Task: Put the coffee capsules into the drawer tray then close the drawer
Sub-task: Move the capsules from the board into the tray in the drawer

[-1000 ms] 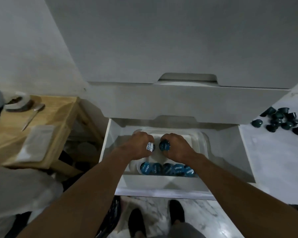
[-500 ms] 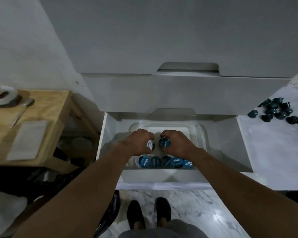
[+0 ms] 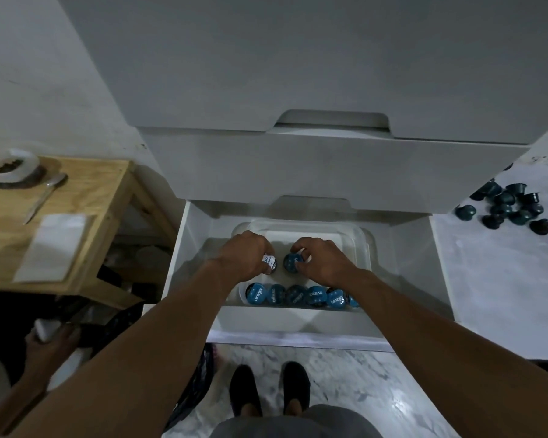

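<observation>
My left hand (image 3: 244,254) was curled round a white-labelled capsule (image 3: 269,262), pinching it at the fingertips. My right hand (image 3: 323,260) was curled the same way round a blue capsule (image 3: 292,262). Both hands sat inside the clear tray (image 3: 363,245), which lay in the open drawer (image 3: 298,320), and the two capsules were just beside each other between my hands. I could not tell whether either one touched the tray floor.

Directly below my hands, on the side nearest my body, a row of capsules (image 3: 298,294) lay along the near wall of the tray, lids facing up and packed side by side, touching. My right wrist covered part of the row's right end.

Well to the right of my right hand, the loose capsules (image 3: 516,210) lay in a scattered pile on the white counter (image 3: 503,279), outside the drawer.

Well to the left of my left hand stood a wooden table (image 3: 92,197) carrying a spoon (image 3: 45,194) and a flat white sheet (image 3: 54,245).
</observation>
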